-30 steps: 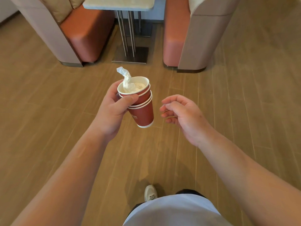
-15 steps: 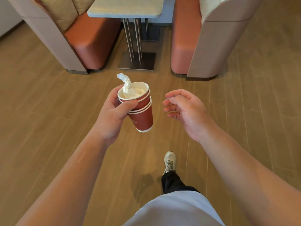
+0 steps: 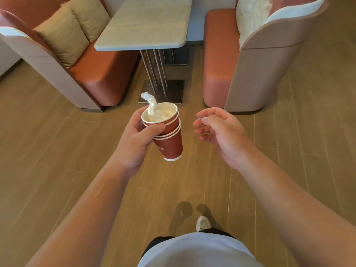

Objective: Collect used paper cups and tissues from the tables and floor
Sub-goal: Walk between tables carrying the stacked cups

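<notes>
We have walked closer to the booth: a second ago the table [image 3: 143, 26] showed only its near edge, and now most of its top is in view, which looks bare, though its far end is cut off and we cannot be sure. Our left hand [image 3: 134, 141] holds the stacked paper cups [image 3: 167, 135] near their rims, thumb across the front, with a crumpled tissue [image 3: 154, 110] poking out of the top cup. Our right hand [image 3: 217, 132] hovers just beside the stack, fingers loosely curled and holding nothing. Between the two benches [image 3: 107, 74] the floor [image 3: 57, 151] gives open room up to the table's near edge.
</notes>
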Available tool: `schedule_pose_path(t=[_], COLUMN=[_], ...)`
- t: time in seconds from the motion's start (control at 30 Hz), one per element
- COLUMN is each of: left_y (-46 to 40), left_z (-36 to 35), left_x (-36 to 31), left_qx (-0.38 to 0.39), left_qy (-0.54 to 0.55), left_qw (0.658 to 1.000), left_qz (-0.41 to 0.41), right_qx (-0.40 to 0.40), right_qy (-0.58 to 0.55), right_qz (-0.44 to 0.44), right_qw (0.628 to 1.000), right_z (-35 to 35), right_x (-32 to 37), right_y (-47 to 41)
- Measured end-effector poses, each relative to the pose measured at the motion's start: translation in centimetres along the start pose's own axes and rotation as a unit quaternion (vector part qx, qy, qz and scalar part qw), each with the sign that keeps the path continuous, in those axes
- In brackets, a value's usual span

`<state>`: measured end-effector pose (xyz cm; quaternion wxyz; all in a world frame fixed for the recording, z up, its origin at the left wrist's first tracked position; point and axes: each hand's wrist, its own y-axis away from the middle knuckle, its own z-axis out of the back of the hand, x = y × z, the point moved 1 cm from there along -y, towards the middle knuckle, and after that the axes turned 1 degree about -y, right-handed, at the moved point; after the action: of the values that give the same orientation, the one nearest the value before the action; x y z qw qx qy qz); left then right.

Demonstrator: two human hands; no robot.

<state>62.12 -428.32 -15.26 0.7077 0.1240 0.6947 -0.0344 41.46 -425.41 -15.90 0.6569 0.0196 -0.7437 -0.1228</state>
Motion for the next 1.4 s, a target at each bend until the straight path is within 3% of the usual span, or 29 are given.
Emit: schedule_pose_path(t=[0.43, 0.97, 1.4], left_y=[-15.6, -44.7, -58.4], left_z=[3.0, 12.0, 10.4], left_x=[-0.2, -5.9, -6.8], left_qx=[-0.008, 0.040, 0.073], left_qy=[0.016, 0.039, 0.040], left_qw=[1.000, 0.998, 0.996], left_qz=[0.013, -0.025, -0.015], right_qx=[0.017, -0.074, -0.084], right_qy=[0.007, -0.004, -0.033], right_qz=[-0.003, 0.031, 0.036], right_qw=[1.000, 0.997, 0.995], right_z=[-1.6, -7.5, -4.2], right_x=[2.1, 11.0, 13.0], right_y=[-15.2, -41.6, -53.5])
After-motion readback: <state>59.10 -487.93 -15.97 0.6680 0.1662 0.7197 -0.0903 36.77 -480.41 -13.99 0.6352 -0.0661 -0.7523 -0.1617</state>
